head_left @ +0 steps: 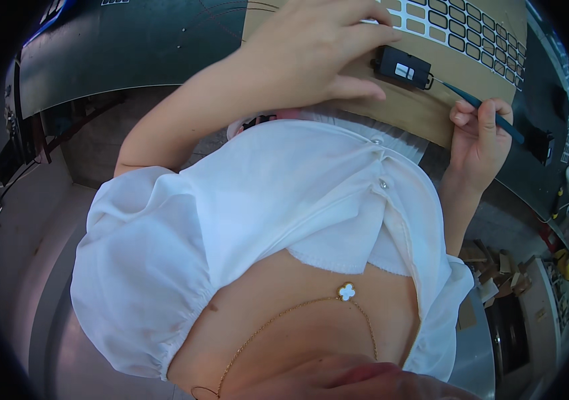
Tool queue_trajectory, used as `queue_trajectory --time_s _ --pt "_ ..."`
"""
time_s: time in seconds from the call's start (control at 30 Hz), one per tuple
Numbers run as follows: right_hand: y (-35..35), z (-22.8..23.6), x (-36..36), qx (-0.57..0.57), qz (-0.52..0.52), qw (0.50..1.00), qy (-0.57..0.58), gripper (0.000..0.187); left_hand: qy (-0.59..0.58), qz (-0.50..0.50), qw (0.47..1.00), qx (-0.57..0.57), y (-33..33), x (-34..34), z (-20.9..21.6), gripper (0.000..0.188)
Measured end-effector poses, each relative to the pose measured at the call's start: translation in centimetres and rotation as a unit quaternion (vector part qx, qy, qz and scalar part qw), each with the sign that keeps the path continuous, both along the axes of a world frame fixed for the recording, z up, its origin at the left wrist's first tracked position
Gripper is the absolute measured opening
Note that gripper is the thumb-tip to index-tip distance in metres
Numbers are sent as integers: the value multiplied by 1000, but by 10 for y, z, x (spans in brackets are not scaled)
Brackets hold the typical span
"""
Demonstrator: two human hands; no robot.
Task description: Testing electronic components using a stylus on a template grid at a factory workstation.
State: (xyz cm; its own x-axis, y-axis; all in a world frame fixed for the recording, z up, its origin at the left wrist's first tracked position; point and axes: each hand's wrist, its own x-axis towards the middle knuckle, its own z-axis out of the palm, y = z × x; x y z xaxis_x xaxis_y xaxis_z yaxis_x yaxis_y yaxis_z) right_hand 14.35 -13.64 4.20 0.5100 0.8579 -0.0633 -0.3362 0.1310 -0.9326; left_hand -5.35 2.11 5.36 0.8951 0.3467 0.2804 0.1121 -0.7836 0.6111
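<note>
My left hand [324, 50] is held over the brown board, its fingers apart and nothing visible in them. Just right of its thumb lies a small black box [403, 67] with a pale rectangular patch on top. My right hand [481, 137] pinches dark teal tweezers [474, 101]. Their fine tip reaches a small black loop [430, 81] at the box's right end; whether the loop is part of the box or separate, I cannot tell. Behind the box, a white sheet [454, 50] carries rows of black rounded rectangular frames, and my left fingertips are near its edge.
The brown board [411, 113] rests on a dark table [118, 73]. Thin dark wires [221, 10] lie at the back left. Another black part [539, 143] sits right of my right hand. Cardboard pieces [491, 267] are piled below the table at the right.
</note>
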Motion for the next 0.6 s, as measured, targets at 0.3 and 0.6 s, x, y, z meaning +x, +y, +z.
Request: queue_trajectory --time_s 0.3,0.6 --pt "5 6 -11 -45 -22 998 -39 13 -49 28 998 42 -13 11 -26 33" --pt "8 8 -9 -70 -21 997 -36 14 20 35 997 -71 -15 11 -25 28"
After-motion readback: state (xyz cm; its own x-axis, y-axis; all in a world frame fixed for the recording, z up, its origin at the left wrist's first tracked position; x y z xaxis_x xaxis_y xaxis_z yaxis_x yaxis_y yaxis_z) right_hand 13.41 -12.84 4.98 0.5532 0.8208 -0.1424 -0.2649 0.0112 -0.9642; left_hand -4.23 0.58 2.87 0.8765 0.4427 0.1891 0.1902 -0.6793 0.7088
